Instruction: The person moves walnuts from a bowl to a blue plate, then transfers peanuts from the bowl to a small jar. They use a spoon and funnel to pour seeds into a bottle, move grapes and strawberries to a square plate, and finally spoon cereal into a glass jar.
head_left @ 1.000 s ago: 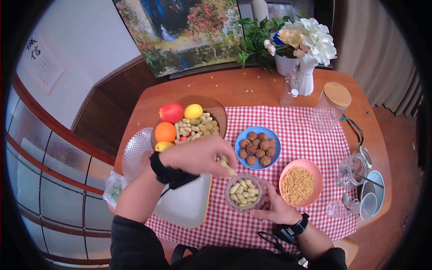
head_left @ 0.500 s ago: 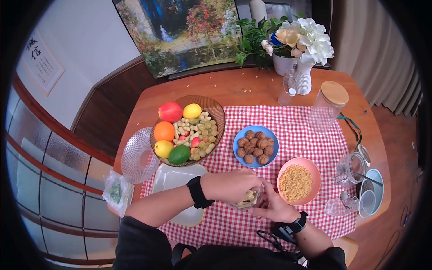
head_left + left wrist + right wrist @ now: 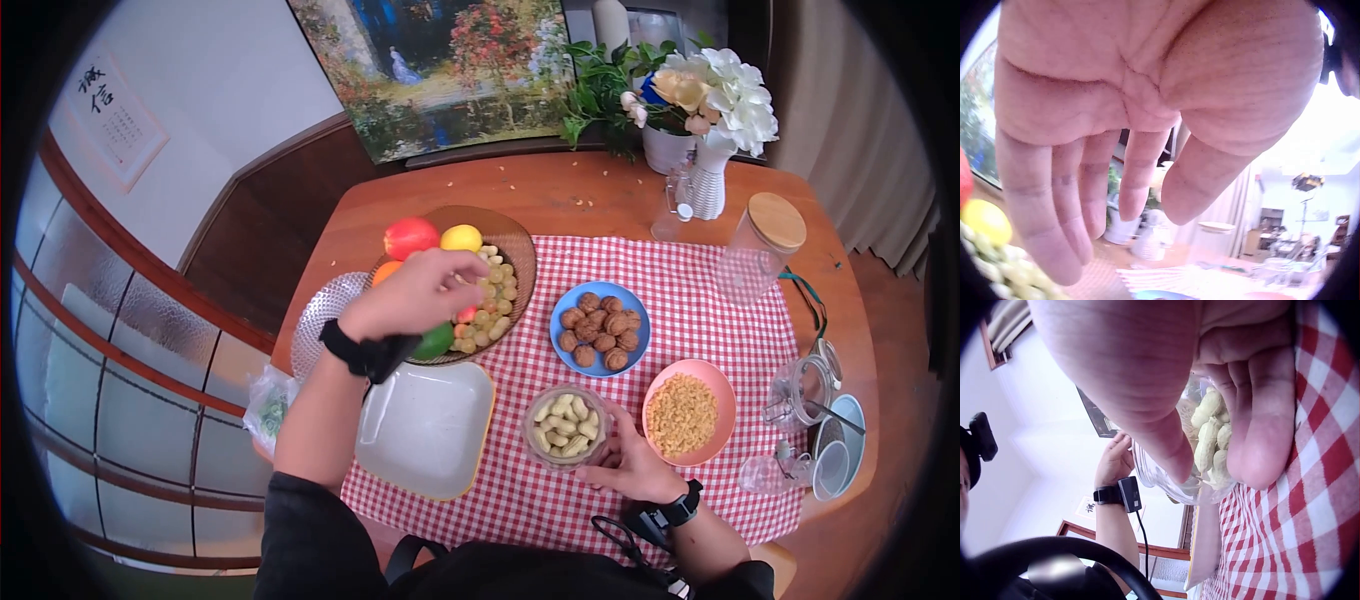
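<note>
Over the brown fruit basket [image 3: 522, 262] hangs my left hand [image 3: 415, 292], with nothing between its loosely bent fingers [image 3: 1035, 231]. Around it in the basket are a red fruit [image 3: 411, 238], a lemon [image 3: 461, 238], a green fruit [image 3: 434, 342], grapes [image 3: 500, 297] and peanuts [image 3: 490, 254]; an orange is partly hidden behind the hand. My right hand [image 3: 645, 465] grips a clear jar [image 3: 1146, 467] from its right side, thumb and fingers on opposite sides of the wall. Unshelled peanuts [image 3: 566, 424] fill the jar, which stands upright on the checked cloth [image 3: 520, 500].
Left of the jar lies a white tray [image 3: 425, 430]. Walnuts sit on a blue plate [image 3: 600, 373] behind it, and a pink bowl [image 3: 726, 425] holds small yellow pieces. Glass jars [image 3: 800, 385] stand at the right edge, a wooden-lidded canister [image 3: 776, 222] farther back.
My left hand held a peanut, reached over the jar's mouth, then moved away left to the basket with nothing in its fingers. The right hand stays on the jar. The head view has shifted slightly.
</note>
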Action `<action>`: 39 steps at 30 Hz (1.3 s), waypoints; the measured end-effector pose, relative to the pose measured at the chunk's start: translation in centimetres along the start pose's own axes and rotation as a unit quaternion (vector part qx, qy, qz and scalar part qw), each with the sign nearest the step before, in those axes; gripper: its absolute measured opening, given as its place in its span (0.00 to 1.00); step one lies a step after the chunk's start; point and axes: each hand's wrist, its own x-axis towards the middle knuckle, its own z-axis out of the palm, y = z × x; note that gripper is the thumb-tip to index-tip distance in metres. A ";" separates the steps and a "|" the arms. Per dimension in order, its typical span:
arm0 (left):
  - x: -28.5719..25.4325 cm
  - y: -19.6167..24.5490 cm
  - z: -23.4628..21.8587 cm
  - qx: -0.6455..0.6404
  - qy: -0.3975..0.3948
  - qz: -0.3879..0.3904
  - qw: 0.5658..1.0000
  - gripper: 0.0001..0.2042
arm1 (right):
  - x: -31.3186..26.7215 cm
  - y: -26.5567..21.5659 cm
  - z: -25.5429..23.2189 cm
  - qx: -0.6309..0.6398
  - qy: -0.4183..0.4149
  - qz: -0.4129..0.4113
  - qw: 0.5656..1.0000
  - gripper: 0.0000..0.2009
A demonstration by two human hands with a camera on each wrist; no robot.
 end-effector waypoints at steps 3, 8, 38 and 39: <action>0.2 -3.2 -1.9 0.022 -0.006 -0.094 0.995 0.12 | 0.0 0.2 0.0 0.028 -0.001 0.014 1.000 0.45; 1.1 -5.7 -1.4 0.095 -0.047 -0.130 0.986 0.14 | 0.0 -0.5 -0.1 0.027 -0.005 0.054 0.998 0.46; 5.6 -8.7 0.6 -0.022 -0.197 -0.287 0.937 0.20 | 0.0 1.1 -0.3 0.010 -0.001 0.016 1.000 0.48; 5.5 -8.8 0.0 -0.095 -0.181 -0.298 0.932 0.17 | 0.0 0.9 -0.3 0.010 -0.003 0.017 1.000 0.48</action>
